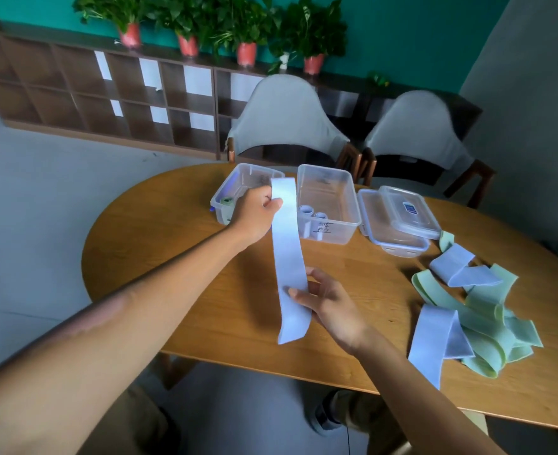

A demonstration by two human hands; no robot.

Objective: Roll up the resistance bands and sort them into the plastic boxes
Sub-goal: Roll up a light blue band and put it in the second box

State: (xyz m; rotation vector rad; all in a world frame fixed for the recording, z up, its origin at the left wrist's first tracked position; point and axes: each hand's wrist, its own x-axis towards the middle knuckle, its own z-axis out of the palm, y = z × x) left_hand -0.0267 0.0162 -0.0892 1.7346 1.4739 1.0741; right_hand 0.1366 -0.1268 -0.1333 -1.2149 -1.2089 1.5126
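Here, left box [235, 188] with green roll [227, 201], middle box [328, 205] with two blue rolls [313, 211].

Pale blue band [289, 257] between the fingers; pile of pale green bands [487, 318] and blue; clear boxes [328, 205]; tan wooden table [172, 251].

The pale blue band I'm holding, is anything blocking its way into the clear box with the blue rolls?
Nothing visible does. The flat pale blue resistance band hangs just left of the open clear plastic box; its lid lies aside on the right.
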